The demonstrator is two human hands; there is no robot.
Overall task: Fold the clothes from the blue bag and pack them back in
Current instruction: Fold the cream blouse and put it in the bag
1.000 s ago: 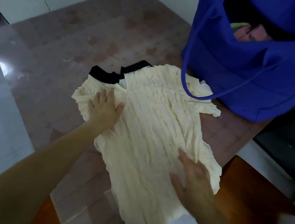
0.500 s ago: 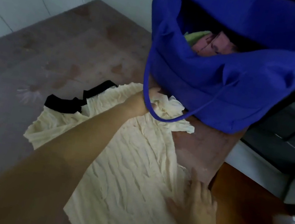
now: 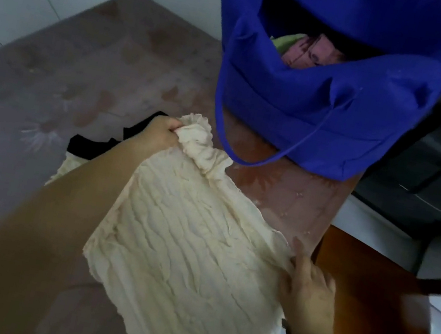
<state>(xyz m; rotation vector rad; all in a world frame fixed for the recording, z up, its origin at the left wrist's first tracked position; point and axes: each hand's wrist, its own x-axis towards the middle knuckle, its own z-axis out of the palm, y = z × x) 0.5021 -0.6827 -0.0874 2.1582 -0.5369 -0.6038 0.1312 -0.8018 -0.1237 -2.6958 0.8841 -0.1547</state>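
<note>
The cream crinkled top (image 3: pixel 184 248) lies spread on the near middle of the surface (image 3: pixel 100 57), its black collar (image 3: pixel 90 145) pointing far left, so its full width is open for folding. The left hand (image 3: pixel 160 134) reaches across the cloth and grips the far-right sleeve in a bunched fistful, lifted off the surface; this looks like the start of drawing that side inward over the body. The right hand (image 3: pixel 308 297) lies at the near right edge with its fingers nearly straight on the fabric, likely pinning that side so the top does not slide as the sleeve is pulled. Just beyond the sleeve, at far right, stands the blue bag (image 3: pixel 326 112) with its mouth open, near enough to receive the folded piece. Its strap (image 3: pixel 258 163) droops onto the surface close to the sleeve, and pink and green clothes (image 3: pixel 306 55) show inside.
</note>
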